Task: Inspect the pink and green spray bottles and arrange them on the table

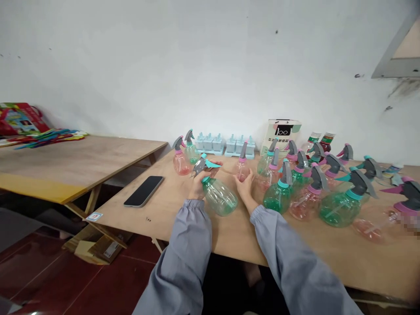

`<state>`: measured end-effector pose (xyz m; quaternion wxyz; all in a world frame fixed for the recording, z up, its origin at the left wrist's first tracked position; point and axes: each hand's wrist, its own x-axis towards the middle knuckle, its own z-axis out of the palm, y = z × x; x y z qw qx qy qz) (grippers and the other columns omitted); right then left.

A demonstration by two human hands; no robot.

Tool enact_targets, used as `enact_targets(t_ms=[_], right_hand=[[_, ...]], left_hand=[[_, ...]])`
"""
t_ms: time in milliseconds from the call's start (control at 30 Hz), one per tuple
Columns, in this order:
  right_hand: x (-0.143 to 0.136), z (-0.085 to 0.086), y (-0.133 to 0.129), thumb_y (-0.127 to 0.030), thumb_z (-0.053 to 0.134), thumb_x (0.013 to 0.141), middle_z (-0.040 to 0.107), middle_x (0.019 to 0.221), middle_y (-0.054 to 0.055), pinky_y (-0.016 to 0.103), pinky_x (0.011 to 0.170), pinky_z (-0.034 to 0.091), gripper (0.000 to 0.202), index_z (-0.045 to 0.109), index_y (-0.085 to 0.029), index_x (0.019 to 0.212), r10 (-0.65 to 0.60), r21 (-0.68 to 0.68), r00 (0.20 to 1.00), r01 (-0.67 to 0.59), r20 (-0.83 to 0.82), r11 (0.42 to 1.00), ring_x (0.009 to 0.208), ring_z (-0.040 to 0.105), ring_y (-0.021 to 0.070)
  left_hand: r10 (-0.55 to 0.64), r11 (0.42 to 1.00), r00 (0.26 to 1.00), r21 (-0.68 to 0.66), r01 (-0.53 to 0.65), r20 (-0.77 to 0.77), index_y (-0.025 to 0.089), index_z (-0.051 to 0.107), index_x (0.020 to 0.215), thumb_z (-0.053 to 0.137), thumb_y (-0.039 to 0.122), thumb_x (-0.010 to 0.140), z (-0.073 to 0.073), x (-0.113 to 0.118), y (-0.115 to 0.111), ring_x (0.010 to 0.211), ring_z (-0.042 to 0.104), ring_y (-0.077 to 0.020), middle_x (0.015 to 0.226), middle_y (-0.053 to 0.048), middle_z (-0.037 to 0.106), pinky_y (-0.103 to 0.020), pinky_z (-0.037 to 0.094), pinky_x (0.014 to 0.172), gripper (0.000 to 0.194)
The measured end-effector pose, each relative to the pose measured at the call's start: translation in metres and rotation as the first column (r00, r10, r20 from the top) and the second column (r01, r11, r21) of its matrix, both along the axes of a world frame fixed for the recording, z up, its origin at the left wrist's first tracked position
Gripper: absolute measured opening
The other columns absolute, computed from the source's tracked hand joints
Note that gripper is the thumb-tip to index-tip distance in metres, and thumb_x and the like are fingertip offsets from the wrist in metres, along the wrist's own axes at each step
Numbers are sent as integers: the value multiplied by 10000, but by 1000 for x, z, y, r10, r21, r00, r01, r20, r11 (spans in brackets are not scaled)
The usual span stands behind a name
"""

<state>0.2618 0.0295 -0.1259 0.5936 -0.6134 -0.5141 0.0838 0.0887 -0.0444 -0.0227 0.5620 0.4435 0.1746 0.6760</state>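
Observation:
My left hand [196,186] is closed round the neck of a green spray bottle [220,197], just below its grey and teal trigger head. This bottle is tilted, its base toward the lower right. My right hand [245,186] has its fingers around the lower part of a pink spray bottle [242,167], which stands upright with a grey head. Behind my left hand, another pink spray bottle [182,162] and a green one [191,153] stand side by side. Right of my right hand is a green spray bottle [277,196], at the near edge of a group of several.
A black-screened phone [144,191] lies at the table's left. Along the wall stand pale blue ice-pop moulds [210,144], a white box [278,131] and two bottles with red-and-green labels [327,141]. Across a gap, a second table [82,162] carries colourful strips [49,138].

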Motion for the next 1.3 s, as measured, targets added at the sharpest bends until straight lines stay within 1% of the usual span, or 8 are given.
enact_targets(t_ms=[233,400,467,667,833,1000,1167,1300], right_hand=[[21,-14,-71,-507,746,709,507,1428,201,543,1130,390,864,378,-165,1412,241,47,967,-238,-79,970,1349,485,342],[43,-16,-106,-542,733,748,500,1448,173,534,1159,393,828,394,-192,1417,302,67,952,-298,-47,952,1372,488,322],[47,-17,-114,-554,732,752,494,1451,165,534,1163,396,827,395,-202,1420,316,66,948,-313,-43,947,1372,490,320],[48,-16,-118,-568,742,739,499,1441,170,557,1163,395,840,401,-195,1410,312,55,948,-309,-55,949,1366,496,332],[47,-17,-116,-568,743,744,503,1442,164,552,1169,392,829,404,-206,1408,331,63,943,-327,-47,943,1374,488,329],[46,-17,-117,-562,750,738,496,1450,163,560,1168,389,840,399,-208,1413,324,49,945,-322,-48,946,1374,484,334],[45,-16,-118,-546,731,769,505,1440,152,533,1176,386,800,397,-214,1416,335,57,942,-333,-20,941,1375,484,316],[44,-14,-119,-539,749,747,523,1418,145,541,1166,391,798,415,-216,1396,319,48,948,-318,-11,947,1351,505,319]], left_hand=[[-17,999,997,-30,14,-77,209,697,1036,606,275,577,-2,3,0,1265,619,-331,1081,-88,756,-459,526,1029,473],[170,984,985,-47,-171,-39,209,632,727,577,279,557,-5,7,3,1138,678,-313,830,-63,733,-440,539,989,193],[186,981,982,-59,-187,-33,213,580,637,571,280,545,-5,10,3,1098,690,-304,774,-59,711,-425,541,985,114],[12,997,997,-72,-17,-71,198,630,693,591,257,522,-6,19,0,1116,682,-299,849,-48,732,-434,516,1029,186],[58,994,995,-86,-65,-81,208,566,588,547,271,518,-7,17,1,1071,693,-296,757,-55,701,-464,505,1056,96],[-20,996,993,-89,10,-119,206,601,644,563,252,512,-3,20,-5,1057,691,-296,802,-58,715,-464,511,1040,145],[47,995,990,-80,-58,-131,219,571,592,560,269,510,-1,19,-7,988,707,-293,731,-47,697,-437,543,968,96],[6,998,991,-67,-15,-133,207,594,596,571,252,498,-1,17,-7,984,713,-290,757,-53,704,-422,549,964,110]])
